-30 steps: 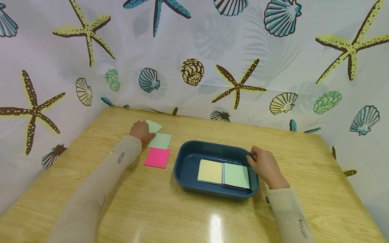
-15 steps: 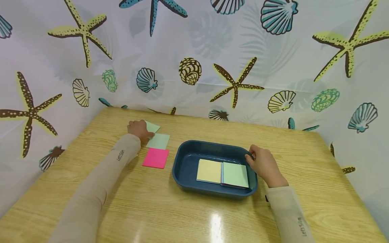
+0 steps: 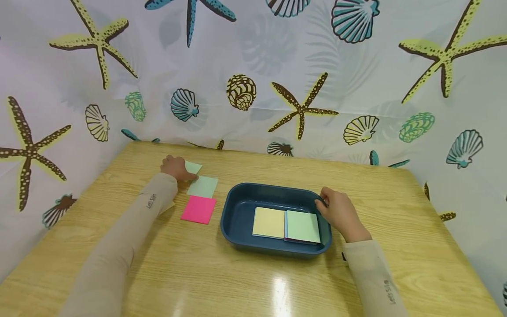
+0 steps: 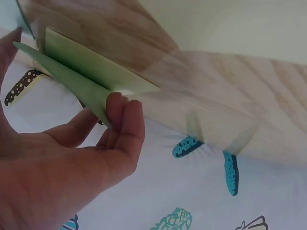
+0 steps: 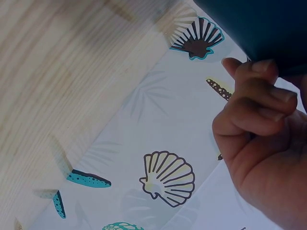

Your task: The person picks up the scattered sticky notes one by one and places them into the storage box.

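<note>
At the back left of the table my left hand point(image 3: 177, 168) pinches a green sticky note point(image 4: 72, 81) between curled fingers and thumb. In the left wrist view this note stands tilted, with a pale yellow-green sheet point(image 4: 100, 62) close behind it. A mint sticky note point(image 3: 203, 186) lies by the thumb, and a bright pink one point(image 3: 199, 209) lies nearer. My right hand point(image 3: 341, 215) grips the right end of a dark blue tray point(image 3: 245, 245) by its rim. Inside the tray a pale yellow note stack point(image 3: 269, 222) sits beside a light green stack point(image 3: 303, 226).
A pale yellow note point(image 3: 168, 207) shows its corner from under the left sleeve point(image 3: 152, 198). The wooden table point(image 3: 214, 281) meets a white curtain point(image 3: 215, 114) printed with starfish and shells along its back and sides.
The head view has shifted slightly, moving the scene left. More of the yellow note's corner shows beside the left sleeve. My left hand keeps to the green note, my right hand to the tray rim.
</note>
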### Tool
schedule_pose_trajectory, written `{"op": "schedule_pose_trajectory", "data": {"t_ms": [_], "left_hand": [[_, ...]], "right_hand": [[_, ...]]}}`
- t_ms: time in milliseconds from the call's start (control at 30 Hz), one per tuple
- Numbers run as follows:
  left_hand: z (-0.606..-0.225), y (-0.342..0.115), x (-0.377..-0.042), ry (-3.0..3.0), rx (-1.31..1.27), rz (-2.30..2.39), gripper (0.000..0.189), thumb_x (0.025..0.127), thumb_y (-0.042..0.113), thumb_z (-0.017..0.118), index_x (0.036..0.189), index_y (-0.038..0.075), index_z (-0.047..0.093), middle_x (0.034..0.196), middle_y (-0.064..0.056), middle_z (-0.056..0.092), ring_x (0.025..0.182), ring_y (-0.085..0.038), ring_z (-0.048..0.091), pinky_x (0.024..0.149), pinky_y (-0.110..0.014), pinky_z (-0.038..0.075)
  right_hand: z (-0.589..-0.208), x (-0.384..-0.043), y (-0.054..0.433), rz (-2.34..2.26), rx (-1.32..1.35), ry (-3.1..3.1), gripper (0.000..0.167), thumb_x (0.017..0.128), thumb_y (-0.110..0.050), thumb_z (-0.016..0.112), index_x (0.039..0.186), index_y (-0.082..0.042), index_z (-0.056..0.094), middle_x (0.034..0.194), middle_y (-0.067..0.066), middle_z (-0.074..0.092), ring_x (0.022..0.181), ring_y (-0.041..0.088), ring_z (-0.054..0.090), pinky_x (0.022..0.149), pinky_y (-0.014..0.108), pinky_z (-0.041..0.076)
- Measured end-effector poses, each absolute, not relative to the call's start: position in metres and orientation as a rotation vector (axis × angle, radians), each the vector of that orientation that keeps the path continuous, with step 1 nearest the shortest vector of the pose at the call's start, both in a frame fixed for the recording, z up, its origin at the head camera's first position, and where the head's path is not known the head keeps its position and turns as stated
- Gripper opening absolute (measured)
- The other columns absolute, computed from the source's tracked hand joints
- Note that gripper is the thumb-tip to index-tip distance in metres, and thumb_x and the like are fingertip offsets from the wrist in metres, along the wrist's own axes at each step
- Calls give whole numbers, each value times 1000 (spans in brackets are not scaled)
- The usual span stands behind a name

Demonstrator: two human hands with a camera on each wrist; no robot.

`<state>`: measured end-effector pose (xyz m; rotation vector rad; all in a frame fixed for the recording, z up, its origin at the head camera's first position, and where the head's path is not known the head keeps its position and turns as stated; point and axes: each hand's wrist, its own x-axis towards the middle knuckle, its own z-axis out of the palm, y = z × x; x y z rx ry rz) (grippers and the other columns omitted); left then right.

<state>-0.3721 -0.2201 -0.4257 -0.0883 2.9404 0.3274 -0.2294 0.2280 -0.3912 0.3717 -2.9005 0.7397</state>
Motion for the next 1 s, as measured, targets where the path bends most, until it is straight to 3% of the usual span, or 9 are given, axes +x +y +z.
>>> {"op": "schedule_pose_trajectory", "data": {"t_ms": [267, 433, 500, 700, 833, 1000], "left_hand": [[-426, -222, -372, 2934, -72, 324, 62, 81, 45, 70, 108, -9, 56, 112, -36, 49, 106, -50, 43, 91, -58, 37], [-404, -211, -355, 3012, 39, 375, 59, 82, 38, 69, 108, -12, 50, 111, -37, 50, 104, -50, 43, 88, -58, 39], [-390, -203, -347, 3042, 124, 417, 57, 82, 35, 69, 108, -12, 52, 111, -35, 53, 104, -50, 45, 90, -58, 38], [-355, -167, -322, 3041, 452, 626, 70, 79, 26, 70, 128, -16, 43, 122, -32, 49, 114, -46, 42, 100, -55, 30], [-340, -134, -298, 2983, 672, 661, 77, 76, 25, 75, 133, -14, 41, 121, -29, 47, 112, -40, 39, 90, -49, 39], [-331, -98, -273, 2847, 974, 530, 83, 76, 28, 78, 140, -8, 38, 129, -22, 46, 115, -34, 40, 91, -44, 41]], "right_hand": [[-391, -230, 227, 726, 367, -2908, 12, 91, -7, 63, 83, -2, 54, 59, 3, 40, 52, 16, 38, 49, 30, 30], [-393, -230, 227, 717, 364, -2915, 12, 90, -7, 63, 84, -2, 54, 60, 3, 43, 53, 16, 40, 49, 30, 32], [-393, -230, 227, 713, 362, -2914, 12, 90, -7, 63, 84, -2, 55, 61, 4, 44, 53, 16, 40, 49, 30, 32], [-391, -230, 227, 709, 358, -2912, 12, 90, -7, 63, 84, -1, 55, 61, 4, 45, 53, 17, 41, 49, 30, 33], [-390, -230, 227, 712, 356, -2912, 11, 91, -7, 63, 84, -1, 55, 61, 4, 46, 53, 17, 41, 49, 30, 33], [-390, -231, 227, 714, 358, -2907, 12, 90, -6, 63, 84, -2, 55, 61, 4, 45, 53, 17, 41, 49, 30, 33]]}}
